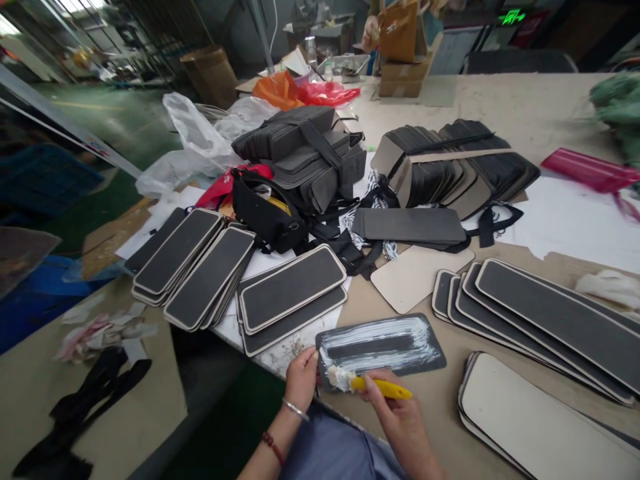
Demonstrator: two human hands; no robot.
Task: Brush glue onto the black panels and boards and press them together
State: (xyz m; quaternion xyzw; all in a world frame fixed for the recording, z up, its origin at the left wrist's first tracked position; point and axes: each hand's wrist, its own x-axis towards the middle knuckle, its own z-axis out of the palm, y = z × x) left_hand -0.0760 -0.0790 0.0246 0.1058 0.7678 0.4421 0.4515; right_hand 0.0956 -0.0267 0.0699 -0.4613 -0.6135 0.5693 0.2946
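On the cluttered tabletop (pixel 530 100), a dark panel (pixel 373 349) lies near centre, left hand (pixel 301 380) pinching its left edge, right hand (pixel 397 415) grip clamped on a yellow brush (pixel 383 387), apparently mid-coating with white paste (pixel 407 329), bare middle likely needing strokes.

On the table (pixel 490 100), the panel (pixel 383 345) beneath the brush (pixel 384 387) is flanked by panel stacks (pixel 293 287) to its left and a fanned stack (pixel 550 320) to its right; nearer right, a board pile (pixel 540 413) is set. Behind the panel are laid a loose board (pixel 420 279) and, farther back, strapped bundles (pixel 445 177).
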